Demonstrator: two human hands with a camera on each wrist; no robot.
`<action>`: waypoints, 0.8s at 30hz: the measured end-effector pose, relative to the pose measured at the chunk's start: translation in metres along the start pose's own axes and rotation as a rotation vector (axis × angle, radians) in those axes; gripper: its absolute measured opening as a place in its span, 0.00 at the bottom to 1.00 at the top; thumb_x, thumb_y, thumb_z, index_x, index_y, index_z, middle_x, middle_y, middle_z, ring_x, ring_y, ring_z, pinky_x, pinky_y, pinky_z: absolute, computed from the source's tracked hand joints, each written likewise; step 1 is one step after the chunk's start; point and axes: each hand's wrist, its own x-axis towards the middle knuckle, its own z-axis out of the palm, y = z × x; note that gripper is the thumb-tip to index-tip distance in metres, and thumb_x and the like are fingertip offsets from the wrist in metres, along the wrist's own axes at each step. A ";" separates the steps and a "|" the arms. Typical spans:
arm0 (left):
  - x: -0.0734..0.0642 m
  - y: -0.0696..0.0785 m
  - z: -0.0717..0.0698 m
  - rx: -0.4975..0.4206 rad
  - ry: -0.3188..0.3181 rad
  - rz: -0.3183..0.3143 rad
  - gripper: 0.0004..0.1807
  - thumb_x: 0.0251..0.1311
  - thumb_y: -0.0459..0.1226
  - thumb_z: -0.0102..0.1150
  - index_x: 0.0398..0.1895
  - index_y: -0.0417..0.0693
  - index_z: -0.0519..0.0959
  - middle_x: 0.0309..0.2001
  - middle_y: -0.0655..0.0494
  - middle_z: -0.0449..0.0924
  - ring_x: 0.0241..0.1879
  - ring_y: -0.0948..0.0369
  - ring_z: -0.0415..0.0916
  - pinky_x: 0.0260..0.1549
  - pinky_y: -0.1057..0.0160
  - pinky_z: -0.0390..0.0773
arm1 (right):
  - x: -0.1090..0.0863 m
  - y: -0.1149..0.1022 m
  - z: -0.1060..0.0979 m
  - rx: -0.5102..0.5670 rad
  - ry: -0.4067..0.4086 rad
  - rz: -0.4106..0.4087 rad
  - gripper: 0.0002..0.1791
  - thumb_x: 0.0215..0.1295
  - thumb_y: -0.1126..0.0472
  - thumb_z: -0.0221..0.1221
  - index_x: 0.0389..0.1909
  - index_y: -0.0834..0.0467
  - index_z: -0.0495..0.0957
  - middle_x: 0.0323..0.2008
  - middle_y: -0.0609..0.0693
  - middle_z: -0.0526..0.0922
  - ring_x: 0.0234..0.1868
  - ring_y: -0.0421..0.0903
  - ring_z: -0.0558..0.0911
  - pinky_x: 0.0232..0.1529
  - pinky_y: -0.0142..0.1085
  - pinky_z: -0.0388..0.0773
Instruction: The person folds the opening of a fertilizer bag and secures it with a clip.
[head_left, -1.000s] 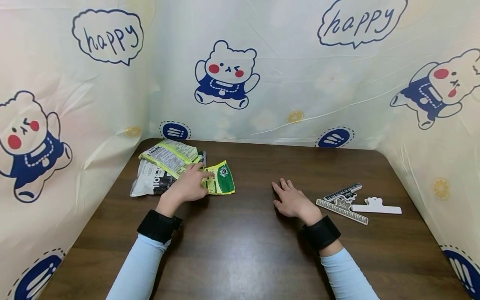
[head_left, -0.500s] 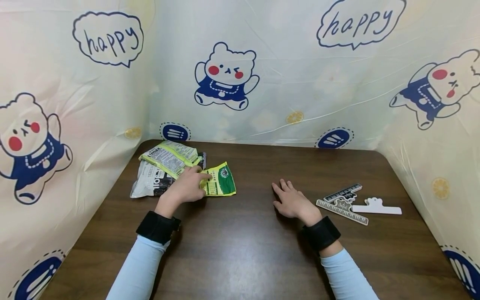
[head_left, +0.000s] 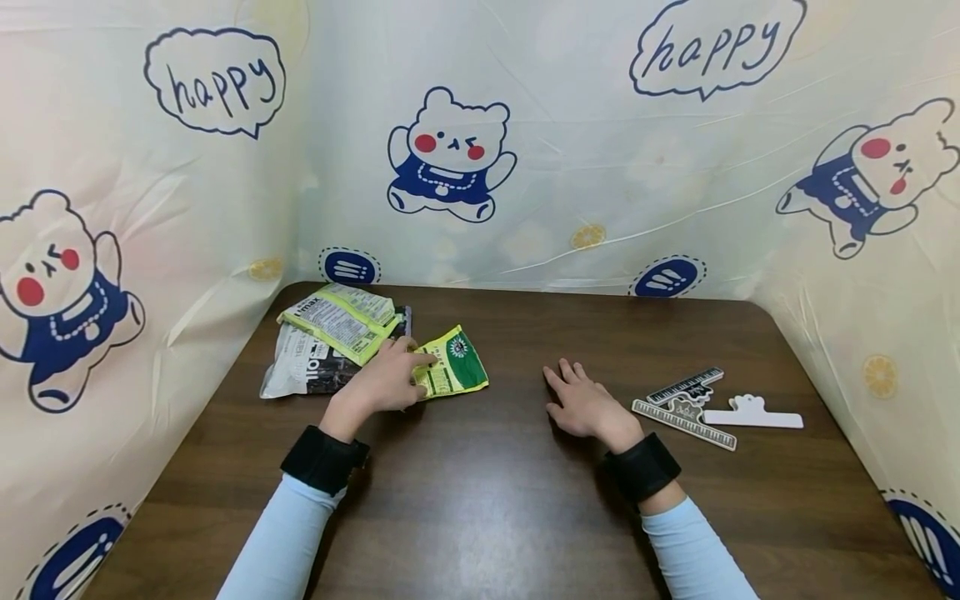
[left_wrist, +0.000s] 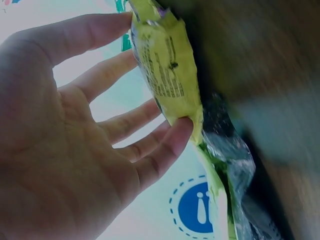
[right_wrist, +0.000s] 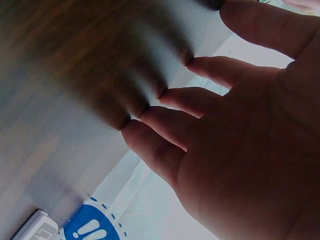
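Head view: brown wooden bench (head_left: 495, 500), bear-print plastic sheet (head_left: 562, 158) behind and at both sides. Hands well apart. Left hand (head_left: 382, 379), at left of centre, touches a yellow-and-green packet (head_left: 459, 367); index finger extended over its left side, fingers relaxed and spread rather than curled round it. Packet sits left of centre, just right of two other packs: a lime-green packet (head_left: 341, 315) lying across a black-and-clear bag (head_left: 296, 367) at far left. Right hand (head_left: 588, 404) holds nothing; palm down, fingers spread on the bench. Right of it, three clips: a black ruler clip (head_left: 678, 387), a silver ruler clip (head_left: 686, 425) nearer me, a white clip (head_left: 753, 418) furthest right. Black wristbands (head_left: 325, 460), pale blue sleeves (head_left: 281, 533).

Left wrist view: palm and all digits visible, with gaps between. Thumb tip at the packet's edge; little finger overlaps its yellow, printed face. Cannot tell whether the packet lies wholly flat. Dark shiny film and a green edge show beyond.

Right wrist view: fingertips meet the bench, fingers slightly apart. Pale clip end (right_wrist: 36, 227) in the lower left corner; which clip, cannot tell.
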 end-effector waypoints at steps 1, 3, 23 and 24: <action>0.000 0.002 0.001 0.000 0.000 0.002 0.29 0.61 0.39 0.69 0.67 0.47 0.80 0.66 0.32 0.71 0.61 0.36 0.66 0.65 0.34 0.69 | 0.000 0.000 0.000 0.001 0.001 -0.002 0.35 0.81 0.55 0.52 0.82 0.61 0.53 0.82 0.71 0.47 0.82 0.70 0.46 0.74 0.70 0.55; 0.001 0.007 0.002 -0.001 -0.004 0.005 0.29 0.61 0.40 0.70 0.67 0.47 0.80 0.64 0.34 0.72 0.60 0.37 0.67 0.69 0.34 0.65 | -0.001 -0.001 0.000 0.001 0.000 -0.001 0.35 0.81 0.55 0.52 0.82 0.61 0.53 0.82 0.71 0.48 0.82 0.70 0.46 0.74 0.70 0.55; -0.006 0.024 -0.007 0.036 -0.084 -0.019 0.29 0.61 0.40 0.69 0.68 0.48 0.80 0.53 0.40 0.76 0.51 0.45 0.71 0.56 0.39 0.76 | 0.000 -0.002 -0.001 -0.008 -0.004 0.007 0.35 0.81 0.56 0.52 0.82 0.62 0.53 0.82 0.72 0.48 0.81 0.70 0.47 0.75 0.70 0.55; -0.006 0.026 -0.007 0.034 -0.090 -0.024 0.29 0.61 0.40 0.70 0.68 0.49 0.80 0.53 0.41 0.76 0.51 0.45 0.71 0.54 0.40 0.77 | 0.000 -0.002 -0.001 -0.010 -0.003 0.004 0.35 0.81 0.56 0.52 0.82 0.62 0.53 0.82 0.72 0.48 0.81 0.70 0.47 0.74 0.70 0.55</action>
